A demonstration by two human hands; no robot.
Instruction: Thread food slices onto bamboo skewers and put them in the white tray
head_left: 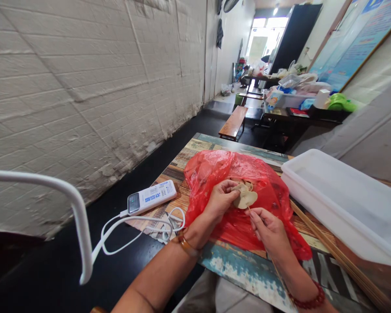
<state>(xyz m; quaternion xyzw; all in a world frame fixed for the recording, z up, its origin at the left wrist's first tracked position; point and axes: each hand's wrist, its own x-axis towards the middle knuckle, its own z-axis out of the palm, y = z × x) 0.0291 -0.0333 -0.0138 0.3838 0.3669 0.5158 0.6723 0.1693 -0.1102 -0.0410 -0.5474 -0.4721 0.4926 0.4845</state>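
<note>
My left hand (222,196) pinches a pale, flat folded piece of food (246,198) above a red plastic bag (215,171) spread on the table. My right hand (267,229) is closed round a thin bamboo skewer (249,210) whose tip touches the underside of the food piece. More pale pieces lie in the bag's opening just behind the held one. Both hands work close together over the middle of the bag.
A white lidded plastic tub (345,200) stands at the right, with a bundle of bamboo skewers (342,261) along its near side. A white power bank (152,196) with its cable (140,226) lies at the table's left edge. A white chair rail (74,204) curves at left; benches and cluttered tables stand beyond.
</note>
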